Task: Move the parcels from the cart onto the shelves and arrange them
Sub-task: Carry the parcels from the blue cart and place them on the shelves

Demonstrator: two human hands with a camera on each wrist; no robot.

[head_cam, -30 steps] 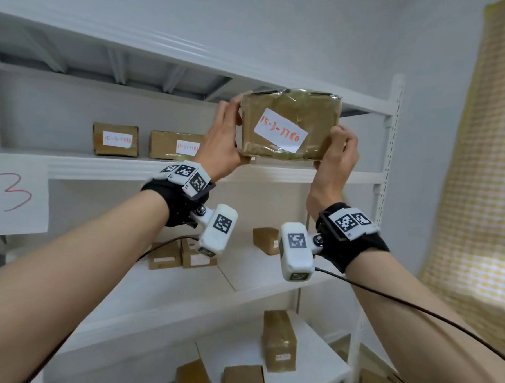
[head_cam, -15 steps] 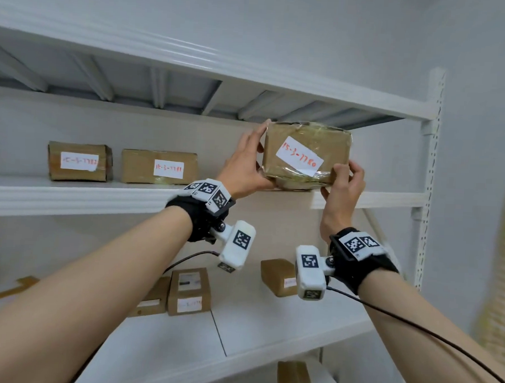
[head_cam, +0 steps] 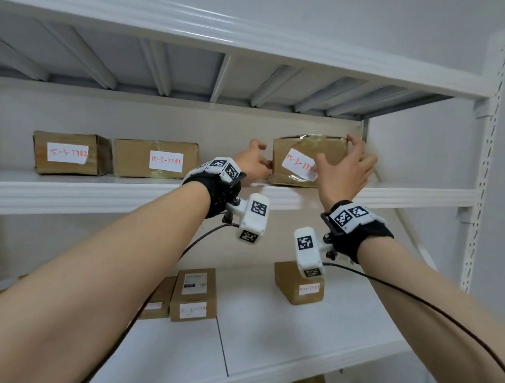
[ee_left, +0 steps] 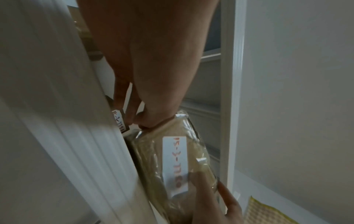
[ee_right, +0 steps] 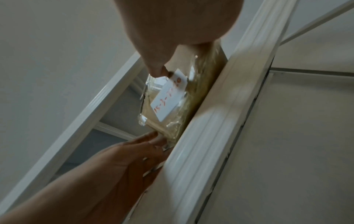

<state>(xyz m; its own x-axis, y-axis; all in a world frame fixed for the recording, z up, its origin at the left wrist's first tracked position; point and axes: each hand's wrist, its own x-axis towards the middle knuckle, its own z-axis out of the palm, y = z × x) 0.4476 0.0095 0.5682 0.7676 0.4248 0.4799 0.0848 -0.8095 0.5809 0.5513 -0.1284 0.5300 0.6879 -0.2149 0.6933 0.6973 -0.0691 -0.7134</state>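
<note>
A brown taped parcel [head_cam: 294,148] with a white label in red writing stands on the upper shelf [head_cam: 99,189], near its right end. My left hand [head_cam: 254,162] is at the parcel's left end, its loosely bent fingers touching the lower left edge. My right hand [head_cam: 343,169] is spread in front of the parcel, with its thumb on the label and its fingertips at the top right corner. The left wrist view has the parcel [ee_left: 172,159] lying behind the shelf lip. In the right wrist view my thumb touches the label on the parcel [ee_right: 168,103].
Two labelled parcels [head_cam: 69,154] [head_cam: 156,160] stand further left on the same shelf, with a gap before my left hand. The shelf below carries more small parcels [head_cam: 194,295] [head_cam: 299,284]. A white upright post [head_cam: 483,174] stands close on the right.
The parcel went from being held in the air by both hands to standing on the upper shelf, further back. Both hands have loosened from gripping its sides.
</note>
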